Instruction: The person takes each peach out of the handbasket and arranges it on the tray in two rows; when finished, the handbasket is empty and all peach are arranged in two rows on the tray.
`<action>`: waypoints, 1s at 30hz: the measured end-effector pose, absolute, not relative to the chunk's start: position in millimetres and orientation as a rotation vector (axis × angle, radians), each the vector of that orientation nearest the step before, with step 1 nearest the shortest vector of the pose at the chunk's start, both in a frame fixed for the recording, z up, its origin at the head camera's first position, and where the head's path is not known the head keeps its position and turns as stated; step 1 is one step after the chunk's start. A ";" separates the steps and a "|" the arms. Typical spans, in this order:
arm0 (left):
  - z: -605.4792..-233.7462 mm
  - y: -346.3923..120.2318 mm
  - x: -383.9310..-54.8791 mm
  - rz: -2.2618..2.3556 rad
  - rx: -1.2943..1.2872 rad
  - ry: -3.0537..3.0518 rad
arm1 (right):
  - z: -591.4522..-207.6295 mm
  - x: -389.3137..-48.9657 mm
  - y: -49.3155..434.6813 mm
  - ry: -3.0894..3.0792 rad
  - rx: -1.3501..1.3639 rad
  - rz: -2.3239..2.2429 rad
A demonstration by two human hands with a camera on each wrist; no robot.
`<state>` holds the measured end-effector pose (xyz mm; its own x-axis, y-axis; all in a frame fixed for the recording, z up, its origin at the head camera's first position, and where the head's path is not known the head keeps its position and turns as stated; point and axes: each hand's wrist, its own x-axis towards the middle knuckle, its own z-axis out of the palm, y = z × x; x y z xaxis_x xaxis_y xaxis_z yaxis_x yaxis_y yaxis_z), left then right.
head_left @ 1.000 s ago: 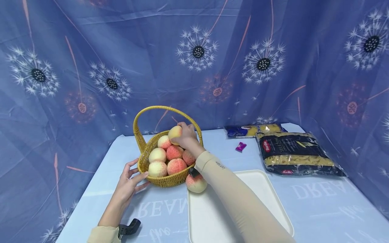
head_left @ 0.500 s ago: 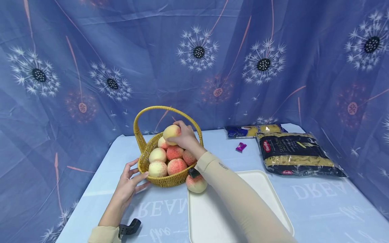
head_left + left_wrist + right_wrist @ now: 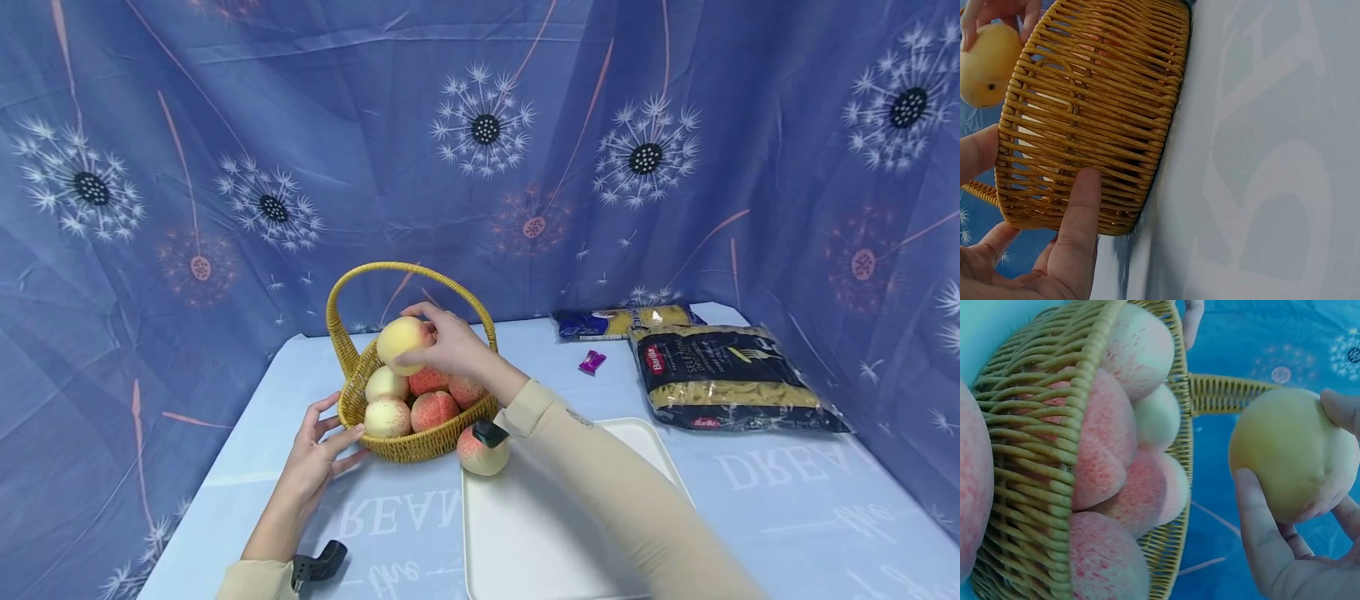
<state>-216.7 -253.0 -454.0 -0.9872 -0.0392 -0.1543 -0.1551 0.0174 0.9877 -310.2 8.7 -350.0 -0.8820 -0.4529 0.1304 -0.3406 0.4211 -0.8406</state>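
My right hand (image 3: pixel 447 342) grips a yellow peach (image 3: pixel 402 343) above a woven basket (image 3: pixel 420 450) with a tall arched handle (image 3: pixel 405 267). In the right wrist view the thumb and fingers wrap around that peach (image 3: pixel 1291 456), apart from the fruit in the basket. Several red and pale peaches (image 3: pixel 387 417) fill the basket; the held one hides part of them. My left hand (image 3: pixel 311 458) holds the basket's left end. The left wrist view shows its fingers (image 3: pixel 1079 231) against the wickerwork (image 3: pixel 1091 119) and rim.
A white tray (image 3: pixel 525 533) lies at the front, partly under my right sleeve (image 3: pixel 600 475). One peach (image 3: pixel 482 451) sits at its back left corner, against the basket. Two pasta bags (image 3: pixel 731 375) (image 3: pixel 630 321) and a purple wrapped candy (image 3: pixel 592 362) lie to the right.
The right hand has carried the yellow peach left and toward the viewer, from the basket's back right over its middle. The left hand and the basket stay in place.
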 end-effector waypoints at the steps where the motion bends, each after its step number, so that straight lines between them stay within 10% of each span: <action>1: -454.0 -253.0 -216.7 2.135 -0.208 2.180 | -348.0 -307.8 9.9 2.549 -0.738 -1.451; 30: -454.8 -255.9 -216.4 2.136 -0.201 2.170 | -320.4 -257.7 87.7 2.479 -1.139 -1.242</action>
